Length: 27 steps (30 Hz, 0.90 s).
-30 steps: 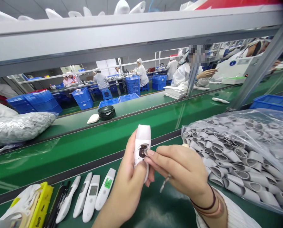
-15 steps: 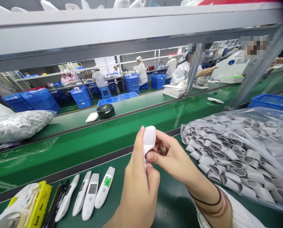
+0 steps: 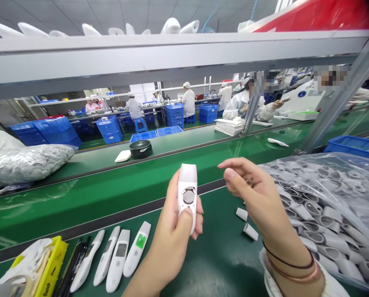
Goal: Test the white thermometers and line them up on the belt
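The green work surface (image 3: 215,264) spread beneath both of the person's hands. A clear plastic bag (image 3: 345,177) of grey sleeves (image 3: 329,231) lay to the right of the free hand, partly behind it in view. Well to the left of the holding hand stood a yellow bin (image 3: 50,268).

The right hand (image 3: 255,185) was raised beside the left one, clear of what that one gripped. Its thumb and forefinger stood a narrow gap apart, the forefinger reaching further; whether its curled fingers held anything could not be told. The left hand (image 3: 175,222) held a white handheld device (image 3: 187,175), its fingers wrapped around the sides and its thumb on the lower part, just below a round opening.

To the left of that grip, four similar devices (image 3: 118,262) lay in a row, the nearest showing a lit green screen (image 3: 140,241). Below the right hand, two loose grey sleeves (image 3: 250,232) lay near each other. Smallest was a round silver cell (image 3: 189,196), seated in the opening above the left thumb.
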Each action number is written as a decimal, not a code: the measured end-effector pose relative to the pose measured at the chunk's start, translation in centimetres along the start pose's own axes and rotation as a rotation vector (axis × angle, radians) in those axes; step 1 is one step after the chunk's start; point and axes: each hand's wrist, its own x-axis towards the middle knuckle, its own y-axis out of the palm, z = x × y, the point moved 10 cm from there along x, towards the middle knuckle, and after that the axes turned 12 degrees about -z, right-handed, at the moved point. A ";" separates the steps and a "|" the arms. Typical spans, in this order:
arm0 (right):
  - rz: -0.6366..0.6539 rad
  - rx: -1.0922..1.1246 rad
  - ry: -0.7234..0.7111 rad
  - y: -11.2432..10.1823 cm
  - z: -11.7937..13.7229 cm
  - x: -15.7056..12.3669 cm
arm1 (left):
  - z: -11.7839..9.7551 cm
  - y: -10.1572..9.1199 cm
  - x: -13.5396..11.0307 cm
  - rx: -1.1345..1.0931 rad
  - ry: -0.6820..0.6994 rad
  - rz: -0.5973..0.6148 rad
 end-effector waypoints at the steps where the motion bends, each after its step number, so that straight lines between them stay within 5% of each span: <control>1: -0.017 0.001 -0.002 -0.3 0.0 0.1 | 0.0 0.0 0.0 -0.004 -0.005 0.002; 10: 0.009 0.040 0.008 -0.1 -0.6 -0.1 | 0.5 -0.2 0.2 0.035 0.001 0.019; 13: 0.010 0.052 0.015 0.0 -0.7 -0.1 | 0.5 -0.8 0.4 0.303 0.090 -0.003; 18: -0.023 0.075 0.004 -0.3 -0.7 0.0 | -1.2 -1.8 1.4 0.709 0.375 -0.230; 23: 0.064 0.012 -0.019 0.9 0.3 -0.2 | 4.1 -3.6 6.7 0.924 0.230 -0.233; 27: 0.351 -0.103 0.084 4.1 -0.3 -1.9 | 9.5 -9.9 11.5 1.060 0.024 -0.400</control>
